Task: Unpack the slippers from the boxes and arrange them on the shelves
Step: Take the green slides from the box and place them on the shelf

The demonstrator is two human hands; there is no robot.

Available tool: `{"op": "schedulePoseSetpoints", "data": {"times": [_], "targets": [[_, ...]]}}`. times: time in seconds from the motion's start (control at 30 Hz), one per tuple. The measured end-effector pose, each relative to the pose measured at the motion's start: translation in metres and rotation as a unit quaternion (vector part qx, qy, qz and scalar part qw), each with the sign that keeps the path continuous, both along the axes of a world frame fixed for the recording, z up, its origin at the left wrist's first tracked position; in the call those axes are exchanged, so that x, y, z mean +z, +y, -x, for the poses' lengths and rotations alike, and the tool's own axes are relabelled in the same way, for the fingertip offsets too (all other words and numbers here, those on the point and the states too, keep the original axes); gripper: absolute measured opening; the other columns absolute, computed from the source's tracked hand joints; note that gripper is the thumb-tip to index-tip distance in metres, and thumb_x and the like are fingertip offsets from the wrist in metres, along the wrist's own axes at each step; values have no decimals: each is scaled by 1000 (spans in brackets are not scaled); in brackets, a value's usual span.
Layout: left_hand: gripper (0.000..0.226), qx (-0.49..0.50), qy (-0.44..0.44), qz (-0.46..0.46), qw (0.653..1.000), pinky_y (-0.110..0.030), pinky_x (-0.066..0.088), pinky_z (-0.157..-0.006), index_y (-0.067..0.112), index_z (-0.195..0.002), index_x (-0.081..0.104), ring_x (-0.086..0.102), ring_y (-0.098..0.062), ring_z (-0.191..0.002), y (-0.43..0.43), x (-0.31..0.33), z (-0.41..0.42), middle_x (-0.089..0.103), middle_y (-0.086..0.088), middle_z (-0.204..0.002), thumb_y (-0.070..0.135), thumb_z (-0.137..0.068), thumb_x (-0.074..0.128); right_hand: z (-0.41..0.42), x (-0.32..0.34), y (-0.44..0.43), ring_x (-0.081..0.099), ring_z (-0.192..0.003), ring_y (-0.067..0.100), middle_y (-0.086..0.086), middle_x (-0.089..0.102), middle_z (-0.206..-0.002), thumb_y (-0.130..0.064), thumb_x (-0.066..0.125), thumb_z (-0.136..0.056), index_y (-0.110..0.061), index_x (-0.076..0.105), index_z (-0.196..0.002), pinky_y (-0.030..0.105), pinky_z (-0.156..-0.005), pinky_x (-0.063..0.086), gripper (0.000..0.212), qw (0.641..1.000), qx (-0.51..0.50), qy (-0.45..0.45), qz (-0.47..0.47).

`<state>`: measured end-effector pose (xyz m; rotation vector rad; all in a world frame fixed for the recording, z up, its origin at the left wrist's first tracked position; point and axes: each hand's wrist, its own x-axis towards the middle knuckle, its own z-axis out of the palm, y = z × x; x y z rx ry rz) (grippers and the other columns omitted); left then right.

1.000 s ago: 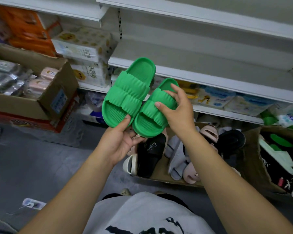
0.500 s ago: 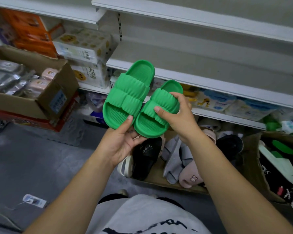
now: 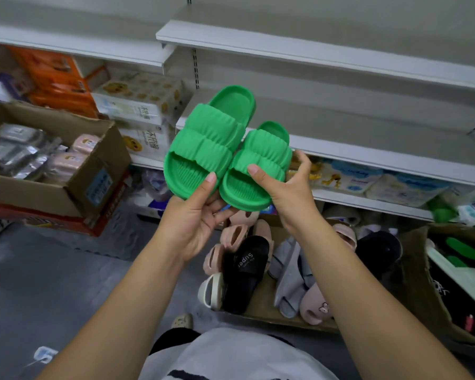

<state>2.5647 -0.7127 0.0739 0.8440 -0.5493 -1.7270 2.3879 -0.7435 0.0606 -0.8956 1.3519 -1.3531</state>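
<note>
You hold a pair of green slippers up in front of the shelving, toes towards you and heels pointing up and away. Your left hand (image 3: 195, 215) grips the left green slipper (image 3: 209, 144) from below: the thumb lies on the toe rim and the fingers curl underneath the sole. Your right hand (image 3: 285, 193) pinches the right green slipper (image 3: 261, 165), thumb pressed on its ribbed strap and fingers wrapped round the far side. The two slippers touch along their inner edges, the left one sitting higher than the right. Both are in the air in front of the white shelf (image 3: 368, 149), whose front edge runs behind them. Directly beneath your hands, on the grey floor (image 3: 52, 270), an open slipper box (image 3: 261, 305) holds a black slipper (image 3: 247, 270), grey slippers (image 3: 288, 272) and a pink slipper (image 3: 313, 305) jumbled together. To the right of it stands another carton (image 3: 414, 270) with green and black items inside. At the left, a cardboard box (image 3: 99, 171) of wrapped packets rests on a red box, with orange boxes (image 3: 58, 78) and tissue packs (image 3: 140, 105) on the shelves behind it.
</note>
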Motion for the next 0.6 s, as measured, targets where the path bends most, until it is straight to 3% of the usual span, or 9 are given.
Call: {"op": "schedulePoseSetpoints", "data": {"times": [0.1,0.2,0.3,0.4,0.6], "targets": [[49,10,-11,32,999,-49,61,-82,9,-138,56,70,-34,-112,-23,20,-18,68,-19,-129,22,-90,62,-26,23,-20,70,-112,20,5,65,-132,-59,100,-37,-17,32,-146,47,-94,59,135,999,-39,-21,-6],[49,25,-13,69,997,-53,59,-88,11,-138,56,67,-35,-117,-50,43,-42,68,-14,-131,20,-90,64,-56,49,-35,74,-104,22,6,74,-118,-53,100,-46,-9,53,-134,47,-91,60,109,997,-41,-54,39],[39,30,-31,113,993,-53,59,-90,17,-134,59,69,-31,-115,-73,67,-63,71,-8,-126,19,-95,62,-87,77,-46,73,-106,19,2,72,-120,-43,99,-54,-18,50,-137,43,-91,60,100,992,-47,-86,76],[46,28,-40,161,986,-51,60,-88,16,-140,56,67,-29,-119,-95,92,-79,69,-7,-130,21,-95,62,-110,108,-57,72,-107,17,2,70,-123,-31,92,-62,-18,49,-138,38,-86,61,89,985,-49,-110,121],[47,15,-31,248,968,-52,54,-96,15,-140,57,63,-30,-125,-142,159,-92,66,-9,-135,20,-94,66,-122,178,-88,73,-106,20,3,73,-119,-26,88,-66,-18,50,-136,35,-82,61,80,973,-41,-97,207]]}}
